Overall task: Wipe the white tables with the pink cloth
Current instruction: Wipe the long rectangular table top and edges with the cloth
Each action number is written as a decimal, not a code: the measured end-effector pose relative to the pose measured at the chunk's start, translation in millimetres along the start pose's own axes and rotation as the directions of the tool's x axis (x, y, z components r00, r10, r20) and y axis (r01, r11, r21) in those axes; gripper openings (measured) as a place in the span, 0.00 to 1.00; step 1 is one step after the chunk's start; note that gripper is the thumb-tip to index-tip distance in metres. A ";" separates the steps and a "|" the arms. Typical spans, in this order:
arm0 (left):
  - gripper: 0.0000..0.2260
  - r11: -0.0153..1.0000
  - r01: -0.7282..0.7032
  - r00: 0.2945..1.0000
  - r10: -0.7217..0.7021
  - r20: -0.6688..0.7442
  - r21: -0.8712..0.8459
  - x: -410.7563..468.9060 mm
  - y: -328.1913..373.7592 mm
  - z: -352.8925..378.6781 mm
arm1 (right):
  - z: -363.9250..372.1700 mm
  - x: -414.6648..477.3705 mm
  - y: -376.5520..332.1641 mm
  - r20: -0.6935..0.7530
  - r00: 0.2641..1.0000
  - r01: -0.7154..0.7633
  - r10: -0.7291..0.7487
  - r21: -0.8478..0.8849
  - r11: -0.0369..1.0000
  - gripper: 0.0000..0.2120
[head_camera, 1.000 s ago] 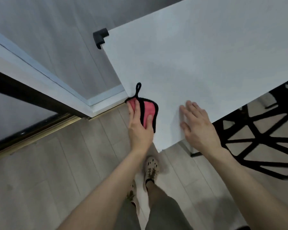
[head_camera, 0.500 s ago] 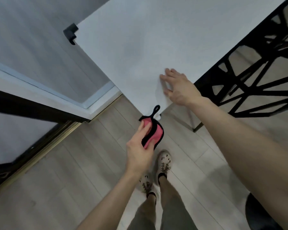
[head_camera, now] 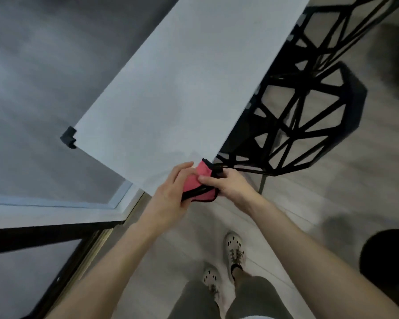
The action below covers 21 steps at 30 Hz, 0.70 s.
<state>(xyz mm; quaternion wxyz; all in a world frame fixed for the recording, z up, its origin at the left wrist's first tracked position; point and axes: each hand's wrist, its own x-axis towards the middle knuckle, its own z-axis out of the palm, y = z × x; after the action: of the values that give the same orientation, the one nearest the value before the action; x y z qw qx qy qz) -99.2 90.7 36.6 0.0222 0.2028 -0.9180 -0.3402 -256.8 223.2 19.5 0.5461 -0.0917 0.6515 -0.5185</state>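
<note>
Pink cloth (head_camera: 199, 180), soft and bunched into a fold with a black bound edge, sits between our two hands, just off the near corner of the white table (head_camera: 182, 88). Up and left of the grip, a black moulded corner guard (head_camera: 69, 137) caps another table corner. The tabletop is flat, matte and straight-edged. Our left hand (head_camera: 171, 199) curls round the cloth's left side. Our right hand (head_camera: 230, 185) pinches its right side, thumb pressed onto the pink. Up and right of the grip stands a black chair (head_camera: 304, 111) of open triangular struts. Half a second ago the left hand alone held the cloth while the right lay flat on the table.
</note>
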 end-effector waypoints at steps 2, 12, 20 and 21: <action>0.39 0.999 0.011 0.987 -0.018 0.159 0.043 12.2 -7.9 -2.9 | -15.2 0.8 10.7 -0.244 0.969 0.006 -0.045 -0.156 0.988 0.08; 0.70 0.722 -0.224 0.813 -0.231 0.534 0.654 115.4 -78.7 -18.6 | 27.2 34.1 82.6 -0.454 0.876 0.045 -0.162 -0.258 0.965 0.23; 0.68 0.631 -0.359 0.835 -0.111 0.538 0.688 116.2 -84.7 -18.7 | 108.3 83.5 97.6 -0.775 0.631 0.307 -0.034 0.209 0.928 0.13; 0.69 0.619 -0.367 0.836 -0.108 0.538 0.695 116.2 -84.2 -18.6 | 110.8 91.0 96.0 -0.775 0.632 0.304 -0.029 0.214 0.928 0.22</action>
<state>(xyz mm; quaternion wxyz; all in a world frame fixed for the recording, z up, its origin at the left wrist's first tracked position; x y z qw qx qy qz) -172.3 -23.5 -13.8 -0.2959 0.0199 -0.9537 0.0493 -159.7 139.8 -96.2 0.1788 0.1645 0.7135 -0.6572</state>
